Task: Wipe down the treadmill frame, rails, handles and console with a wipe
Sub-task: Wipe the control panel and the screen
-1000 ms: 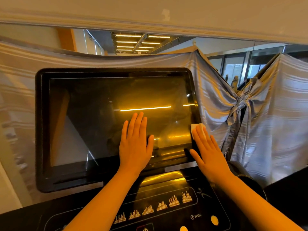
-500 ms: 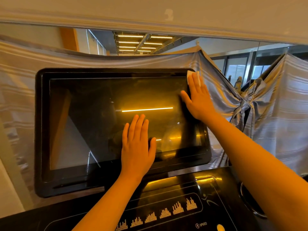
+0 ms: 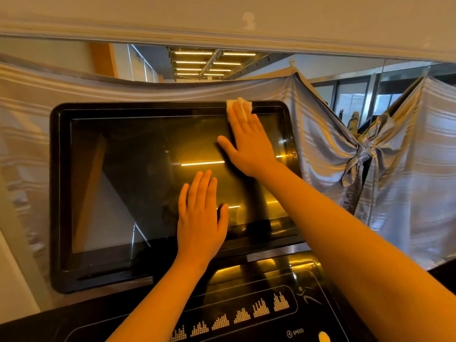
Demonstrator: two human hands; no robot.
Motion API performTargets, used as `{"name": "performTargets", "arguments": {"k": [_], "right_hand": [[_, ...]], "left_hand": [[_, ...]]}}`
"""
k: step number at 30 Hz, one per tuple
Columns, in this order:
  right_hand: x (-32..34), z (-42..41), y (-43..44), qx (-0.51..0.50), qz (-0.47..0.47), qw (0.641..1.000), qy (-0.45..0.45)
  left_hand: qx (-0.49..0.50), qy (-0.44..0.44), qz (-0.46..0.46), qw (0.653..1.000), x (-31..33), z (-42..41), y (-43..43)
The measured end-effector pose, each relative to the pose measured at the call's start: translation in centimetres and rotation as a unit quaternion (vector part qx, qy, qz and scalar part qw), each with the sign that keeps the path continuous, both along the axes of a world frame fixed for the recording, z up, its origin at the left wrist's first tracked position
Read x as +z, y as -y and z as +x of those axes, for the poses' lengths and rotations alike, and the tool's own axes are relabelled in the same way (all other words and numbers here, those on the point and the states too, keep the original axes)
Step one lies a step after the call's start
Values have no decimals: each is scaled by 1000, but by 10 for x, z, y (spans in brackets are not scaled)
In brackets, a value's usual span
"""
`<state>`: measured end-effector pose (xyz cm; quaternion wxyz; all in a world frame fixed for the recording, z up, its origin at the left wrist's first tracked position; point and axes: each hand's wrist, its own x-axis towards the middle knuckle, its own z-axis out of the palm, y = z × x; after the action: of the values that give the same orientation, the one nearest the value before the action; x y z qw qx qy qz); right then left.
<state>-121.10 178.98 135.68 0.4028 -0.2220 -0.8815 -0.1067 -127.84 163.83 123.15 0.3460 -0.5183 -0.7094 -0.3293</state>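
Observation:
The treadmill's black console screen fills the middle of the view, dark and glossy with ceiling lights mirrored in it. My right hand lies flat with straight fingers on the screen's upper right part and presses a white wipe against the top bezel; only the wipe's top edge shows above my fingertips. My left hand rests flat and bare on the lower middle of the screen. Below the screen is the black control panel with bar-graph symbols and a SPEED label.
A grey striped curtain hangs behind the console, knotted at the right. Above it a window shows a hall with ceiling strip lights. A beige beam runs across the top. A yellow button sits on the panel's lower right.
My right hand slid the wipe up the screen's right edge, then left along the top bezel. My left hand has stayed flat on the lower middle of the screen.

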Motion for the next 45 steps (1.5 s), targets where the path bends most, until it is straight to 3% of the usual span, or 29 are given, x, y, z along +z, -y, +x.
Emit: {"name": "performTargets", "arguments": {"k": [4, 9, 16, 27, 32, 36, 45], "right_hand": [[1, 13, -14, -38, 18, 999, 1], [5, 33, -38, -97, -40, 993, -53], [-1, -18, 12, -38, -35, 998, -38], [4, -92, 92, -9, -5, 1000, 6], [5, -124, 121, 2, 7, 1000, 9], [5, -147, 140, 13, 11, 1000, 26], [14, -191, 181, 39, 50, 994, 85]], "left_hand": [[-27, 10, 6, 1000, 0, 0, 3], [-61, 31, 24, 997, -1, -9, 22], [106, 70, 73, 989, 10, -70, 84], [209, 134, 87, 965, -6, -116, 144], [209, 207, 80, 952, -23, -126, 158], [143, 282, 81, 945, -44, -126, 166], [138, 299, 41, 943, -42, -124, 175]]}}
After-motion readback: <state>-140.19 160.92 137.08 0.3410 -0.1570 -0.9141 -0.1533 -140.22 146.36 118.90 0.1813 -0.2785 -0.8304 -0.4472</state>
